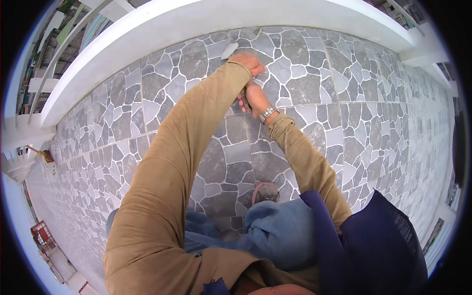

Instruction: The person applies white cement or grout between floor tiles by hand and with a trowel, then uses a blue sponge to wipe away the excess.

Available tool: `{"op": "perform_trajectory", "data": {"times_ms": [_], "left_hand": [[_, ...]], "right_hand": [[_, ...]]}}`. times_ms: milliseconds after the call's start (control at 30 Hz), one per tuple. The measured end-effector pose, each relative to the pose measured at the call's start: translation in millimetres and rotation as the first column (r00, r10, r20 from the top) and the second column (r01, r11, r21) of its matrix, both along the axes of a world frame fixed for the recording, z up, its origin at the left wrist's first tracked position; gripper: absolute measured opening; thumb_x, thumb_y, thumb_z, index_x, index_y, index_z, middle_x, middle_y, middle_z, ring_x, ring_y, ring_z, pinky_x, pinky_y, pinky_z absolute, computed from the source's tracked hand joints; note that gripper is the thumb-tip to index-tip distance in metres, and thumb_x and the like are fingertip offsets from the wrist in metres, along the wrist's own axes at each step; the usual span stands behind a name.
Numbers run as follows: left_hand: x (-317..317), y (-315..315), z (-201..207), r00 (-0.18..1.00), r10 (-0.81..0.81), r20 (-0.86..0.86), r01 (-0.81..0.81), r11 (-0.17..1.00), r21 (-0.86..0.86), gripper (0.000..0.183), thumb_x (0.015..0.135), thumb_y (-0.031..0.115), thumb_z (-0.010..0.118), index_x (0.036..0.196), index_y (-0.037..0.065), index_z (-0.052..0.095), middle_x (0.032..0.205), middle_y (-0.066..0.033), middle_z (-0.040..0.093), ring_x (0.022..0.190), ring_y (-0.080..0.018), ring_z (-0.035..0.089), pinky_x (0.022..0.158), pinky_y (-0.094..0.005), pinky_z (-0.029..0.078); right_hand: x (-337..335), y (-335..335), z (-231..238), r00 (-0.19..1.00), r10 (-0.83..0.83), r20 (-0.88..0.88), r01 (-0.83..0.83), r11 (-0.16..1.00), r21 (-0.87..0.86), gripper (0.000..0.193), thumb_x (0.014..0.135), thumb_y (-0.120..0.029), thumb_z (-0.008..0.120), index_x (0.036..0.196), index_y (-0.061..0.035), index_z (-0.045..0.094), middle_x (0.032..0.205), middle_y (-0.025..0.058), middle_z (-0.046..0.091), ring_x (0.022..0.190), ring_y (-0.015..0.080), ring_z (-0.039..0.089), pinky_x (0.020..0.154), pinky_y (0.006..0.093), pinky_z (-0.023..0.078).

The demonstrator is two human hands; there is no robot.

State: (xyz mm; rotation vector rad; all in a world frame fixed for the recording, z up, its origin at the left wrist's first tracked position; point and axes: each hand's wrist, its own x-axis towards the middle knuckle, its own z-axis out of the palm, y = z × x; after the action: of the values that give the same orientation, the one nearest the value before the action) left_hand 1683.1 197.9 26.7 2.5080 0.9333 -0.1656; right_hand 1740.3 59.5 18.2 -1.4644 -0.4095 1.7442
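Both my hands are low over the grey stone-pattern floor tiles (238, 152), near the base of a white wall. My left hand (249, 62) reaches farthest, its fingers bent together and pointing right; whatever they may hold is hidden. Just beyond its wrist lies a small pale flat piece (229, 50), whose kind I cannot tell. Directly below it, my right hand (256, 97), wearing a metal watch (268, 113), curls its fingers around a narrow dark object (245, 101), mostly covered by the palm. The two hands nearly touch.
A low white wall (196, 25) curves along the far side, with railings (73, 46) at the left. A broom-like brown object (46, 155) stands at the far left. My shoe (265, 191) and blue-trousered knee (280, 231) are close below my hands.
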Motion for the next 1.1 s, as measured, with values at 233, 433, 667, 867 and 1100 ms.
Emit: {"op": "perform_trajectory", "data": {"times_ms": [233,433,667,867,1100], "left_hand": [[6.4,-44.3,-6.6,0.996,-0.090,-0.002,0.090,0.996,0.006,0.056,0.101,0.054,0.046,0.095,0.007,0.077,0.096,-0.0167,0.074,0.099,-0.0375,0.069,0.087,-0.0512,0.052],[0.7,4.5,-14.2,0.997,-0.059,-0.040,0.060,0.998,0.032,0.057,0.100,0.055,0.045,0.092,0.009,0.078,0.093,-0.0183,0.073,0.095,-0.0390,0.069,0.086,-0.0524,0.052],[16.0,16.6,-9.5,0.988,-0.155,-0.003,0.154,0.983,0.099,0.058,0.099,0.055,0.045,0.088,0.008,0.077,0.091,-0.0192,0.073,0.090,-0.0400,0.069,0.084,-0.0529,0.050],[-1.6,2.5,-26.5,0.995,-0.064,0.072,0.054,0.990,0.132,0.059,0.100,0.055,0.043,0.086,0.008,0.076,0.091,-0.0184,0.073,0.091,-0.0394,0.069,0.083,-0.0513,0.050],[-4.3,-9.2,-16.7,0.998,-0.065,0.003,0.065,0.996,0.055,0.059,0.099,0.055,0.045,0.086,0.007,0.076,0.092,-0.0199,0.073,0.092,-0.0408,0.070,0.083,-0.0534,0.052]], "right_hand": [[5.1,-46.2,2.2,0.996,-0.093,-0.002,0.093,0.996,-0.014,0.034,0.105,-0.037,0.037,0.102,-0.0091,0.056,0.073,0.0020,0.057,0.050,0.0129,0.052,0.038,0.0298,0.041],[5.7,1.0,-5.5,0.999,0.002,-0.038,-0.001,1.000,0.027,0.033,0.104,-0.036,0.037,0.107,-0.0090,0.055,0.072,0.0027,0.056,0.051,0.0138,0.051,0.038,0.0316,0.041],[16.4,2.9,-8.4,0.999,-0.045,0.013,0.044,0.999,0.007,0.032,0.104,-0.036,0.037,0.106,-0.0094,0.055,0.072,0.0023,0.055,0.050,0.0134,0.051,0.037,0.0312,0.041],[4.3,-10.5,3.6,1.000,-0.011,0.000,0.011,1.000,-0.025,0.033,0.105,-0.037,0.037,0.104,-0.0097,0.054,0.073,0.0020,0.056,0.051,0.0125,0.052,0.038,0.0298,0.040],[1.6,-11.7,1.8,1.000,-0.012,0.007,0.012,1.000,0.012,0.036,0.106,-0.040,0.037,0.106,-0.0082,0.055,0.073,0.0030,0.057,0.050,0.0135,0.052,0.038,0.0303,0.041]]}}
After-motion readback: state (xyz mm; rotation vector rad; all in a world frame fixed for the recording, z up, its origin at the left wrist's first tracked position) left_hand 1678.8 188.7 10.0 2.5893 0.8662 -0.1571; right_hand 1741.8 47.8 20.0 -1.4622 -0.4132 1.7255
